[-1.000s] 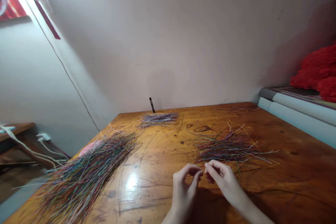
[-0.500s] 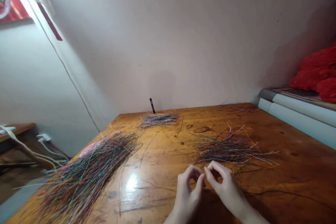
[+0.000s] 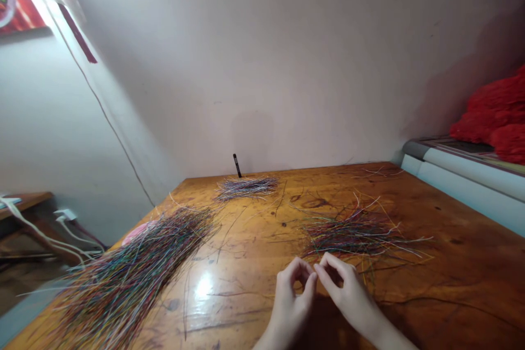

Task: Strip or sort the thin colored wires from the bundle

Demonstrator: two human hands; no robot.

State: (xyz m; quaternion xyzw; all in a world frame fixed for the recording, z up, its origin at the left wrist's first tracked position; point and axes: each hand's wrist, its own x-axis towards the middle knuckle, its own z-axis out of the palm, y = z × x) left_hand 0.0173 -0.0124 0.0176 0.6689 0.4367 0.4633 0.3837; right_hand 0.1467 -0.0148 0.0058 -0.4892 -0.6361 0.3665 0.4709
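Observation:
My left hand (image 3: pixel 289 306) and my right hand (image 3: pixel 348 295) hang over the near edge of the wooden table (image 3: pixel 451 240), with their fingertips meeting. Each hand's fingers curl in to a pinch. Anything as fine as a single wire between them is too thin to make out. Just beyond my right hand lies a loose heap of multicoloured thin wires (image 3: pixel 353 235). A long, dense bundle of similar wires (image 3: pixel 131 279) spreads to the left of my hands. A smaller, tidier greyish bunch of wires (image 3: pixel 246 188) lies at the far edge.
A black stick-like object (image 3: pixel 237 165) stands against the wall behind the far bunch. Stray wires lie across the varnished tabletop. A pink item (image 3: pixel 137 233) sits under the long bundle. Red fluffy material (image 3: pixel 496 115) rests on a white appliance (image 3: pixel 463 161) at right. Cables run lower left.
My right hand has moved slightly left, and its fingertips now meet those of my left hand. The view has shifted a little, and the wires on the table look unchanged.

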